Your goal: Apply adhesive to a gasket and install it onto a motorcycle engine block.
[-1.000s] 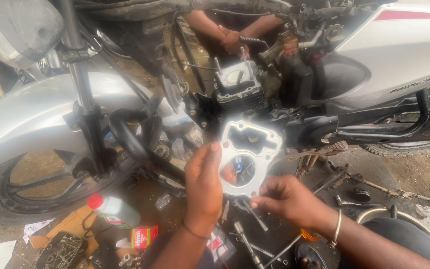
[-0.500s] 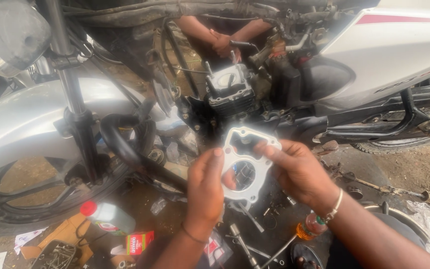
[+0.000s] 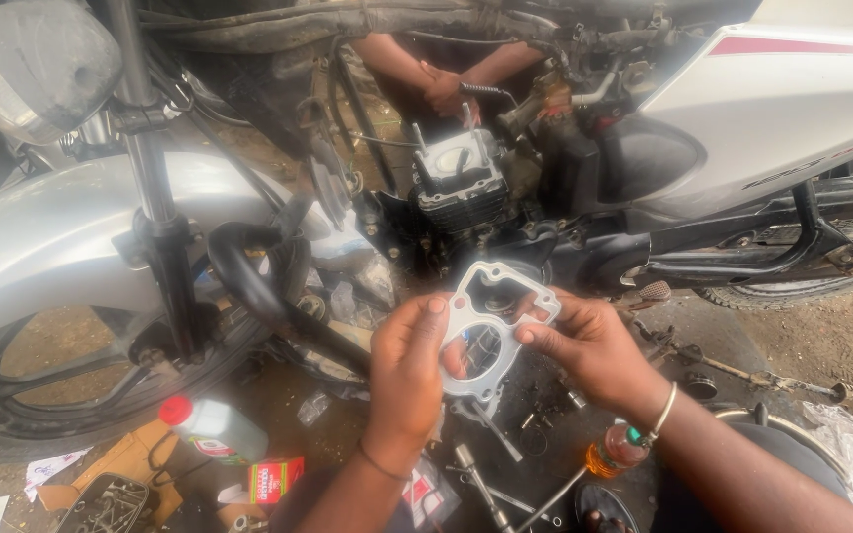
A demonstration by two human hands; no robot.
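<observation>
Both hands hold a flat, pale grey metal gasket [image 3: 491,331] with one large round bore and small bolt holes, raised upright just below the motorcycle's finned engine cylinder [image 3: 459,183]. Left hand [image 3: 409,370]: fingers closed on the gasket's left edge, thumb over its face. Right hand [image 3: 584,345]: fingers pinching the right edge.

Ground below: a small clear plastic bottle with a red cap [image 3: 211,426] lies tilted near the front wheel [image 3: 61,395]; just right of it a small red rectangular carton with white print [image 3: 275,478]. By the right wrist, a small bottle of amber liquid with a green cap [image 3: 612,452]. Loose metal tools [image 3: 486,484] lie between.

Behind the engine, another person's hands [image 3: 443,91] rest on the frame.
</observation>
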